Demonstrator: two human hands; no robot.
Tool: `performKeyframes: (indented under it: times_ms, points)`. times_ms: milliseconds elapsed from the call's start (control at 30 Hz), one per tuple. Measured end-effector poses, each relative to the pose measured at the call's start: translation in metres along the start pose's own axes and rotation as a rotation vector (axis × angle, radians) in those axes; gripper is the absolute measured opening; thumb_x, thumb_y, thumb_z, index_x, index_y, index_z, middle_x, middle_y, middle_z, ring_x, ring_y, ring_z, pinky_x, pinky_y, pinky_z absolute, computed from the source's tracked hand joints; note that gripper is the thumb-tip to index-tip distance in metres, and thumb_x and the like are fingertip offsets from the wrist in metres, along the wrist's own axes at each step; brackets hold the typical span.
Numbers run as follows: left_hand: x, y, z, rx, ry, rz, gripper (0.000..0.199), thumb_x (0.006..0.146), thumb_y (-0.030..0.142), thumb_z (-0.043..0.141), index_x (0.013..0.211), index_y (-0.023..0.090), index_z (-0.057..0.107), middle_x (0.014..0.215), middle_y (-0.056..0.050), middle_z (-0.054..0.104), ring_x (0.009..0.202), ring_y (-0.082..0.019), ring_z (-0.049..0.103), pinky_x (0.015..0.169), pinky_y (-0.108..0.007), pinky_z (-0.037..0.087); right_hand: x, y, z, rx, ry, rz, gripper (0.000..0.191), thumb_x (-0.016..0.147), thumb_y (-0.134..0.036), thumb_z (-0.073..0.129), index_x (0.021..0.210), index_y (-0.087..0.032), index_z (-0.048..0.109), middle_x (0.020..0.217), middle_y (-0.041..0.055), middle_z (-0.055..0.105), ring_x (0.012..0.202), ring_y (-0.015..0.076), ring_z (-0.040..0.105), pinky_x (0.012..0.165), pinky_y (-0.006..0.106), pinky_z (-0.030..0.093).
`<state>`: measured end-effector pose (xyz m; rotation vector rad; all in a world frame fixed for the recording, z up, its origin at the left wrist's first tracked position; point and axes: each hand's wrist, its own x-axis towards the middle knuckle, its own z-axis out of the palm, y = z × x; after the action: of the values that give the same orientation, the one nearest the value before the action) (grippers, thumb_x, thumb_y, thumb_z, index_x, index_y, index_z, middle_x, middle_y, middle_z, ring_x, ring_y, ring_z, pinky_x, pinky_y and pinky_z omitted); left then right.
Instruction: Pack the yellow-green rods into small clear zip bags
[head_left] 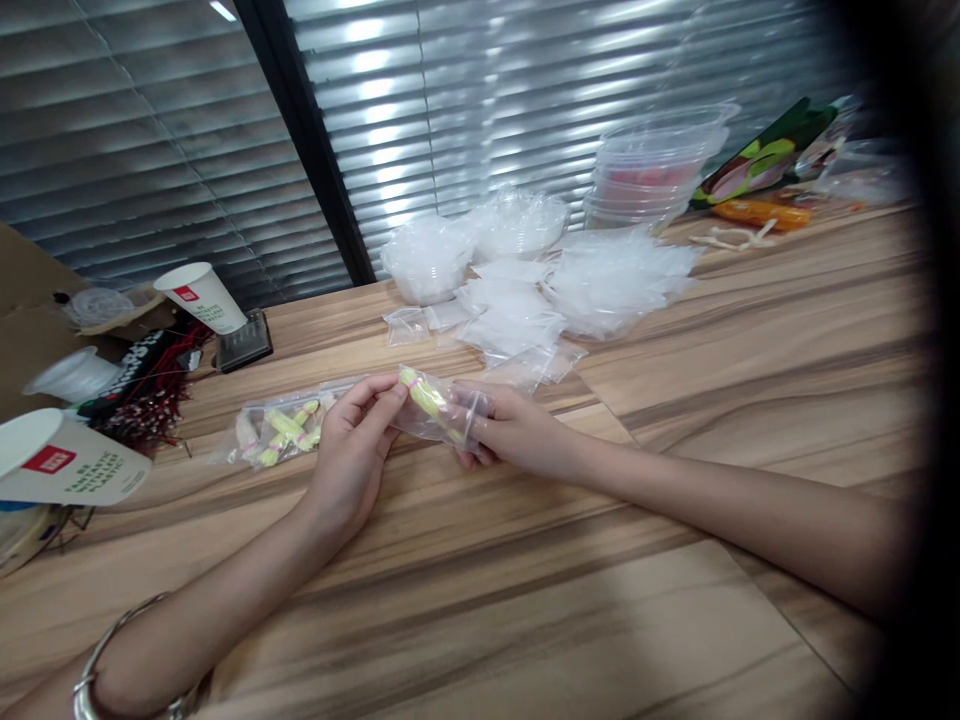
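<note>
A small clear plastic bag (420, 428) is held between my two hands above the table. Inside it lies a yellow bundle (425, 394) that looks like twisted thread, with a pink band near its top. My left hand (360, 430) pinches the bag's left end with thumb and forefinger. At the other end, my right hand (510, 430) grips the bag, its fingertips partly seen through the plastic. Just left of my left hand, on the table, rests a clear bag (281, 430) with several yellow and pale bundles.
Piled empty clear bags (517, 310) lie beyond my hands, before stacked plastic tubs (645, 170). Left stand two paper cups (202, 297), a dark phone-like device (244, 342) and dark red tassels (150, 400). An orange packet (761, 213) lies far right. Blinds (187, 150) back the wooden table (487, 600).
</note>
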<state>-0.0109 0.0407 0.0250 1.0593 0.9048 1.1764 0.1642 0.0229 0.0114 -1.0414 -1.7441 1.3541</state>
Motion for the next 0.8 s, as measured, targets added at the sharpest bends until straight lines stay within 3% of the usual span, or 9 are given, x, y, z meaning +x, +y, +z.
performKeyframes:
  times_ms: [200, 533, 800]
  points:
    - [-0.0002, 0.0002, -0.0006, 0.063, 0.064, 0.012, 0.018, 0.070, 0.028, 0.070, 0.082, 0.016, 0.065, 0.079, -0.001, 0.064, 0.073, -0.008, 0.056, 0.069, -0.019, 0.045, 0.0019, -0.0010, -0.0010, 0.014, -0.078, -0.027, 0.025, 0.091, -0.035, 0.040, 0.085, -0.013, 0.050, 0.065, -0.0007, 0.056, 0.053, 0.0052, 0.047, 0.051, 0.016, 0.038]
    - [-0.0017, -0.0008, -0.0010, 0.113, 0.054, 0.041, 0.019, 0.071, 0.031, 0.069, 0.081, 0.016, 0.063, 0.075, 0.000, 0.061, 0.069, -0.008, 0.054, 0.064, -0.018, 0.046, 0.0025, -0.0028, -0.0060, -0.018, -0.145, -0.102, 0.015, 0.085, -0.022, 0.052, 0.090, -0.010, 0.057, 0.082, 0.0028, 0.061, 0.068, 0.0062, 0.052, 0.064, 0.017, 0.043]
    - [-0.0037, 0.0004, 0.0016, 0.062, -0.026, 0.054, 0.024, 0.072, 0.031, 0.069, 0.091, 0.017, 0.063, 0.086, -0.002, 0.064, 0.075, -0.009, 0.058, 0.066, -0.020, 0.050, 0.0013, -0.0024, -0.0070, 0.053, -0.110, -0.060, 0.027, 0.089, -0.035, 0.048, 0.086, -0.010, 0.058, 0.069, 0.0005, 0.056, 0.052, 0.0034, 0.044, 0.047, 0.014, 0.034]
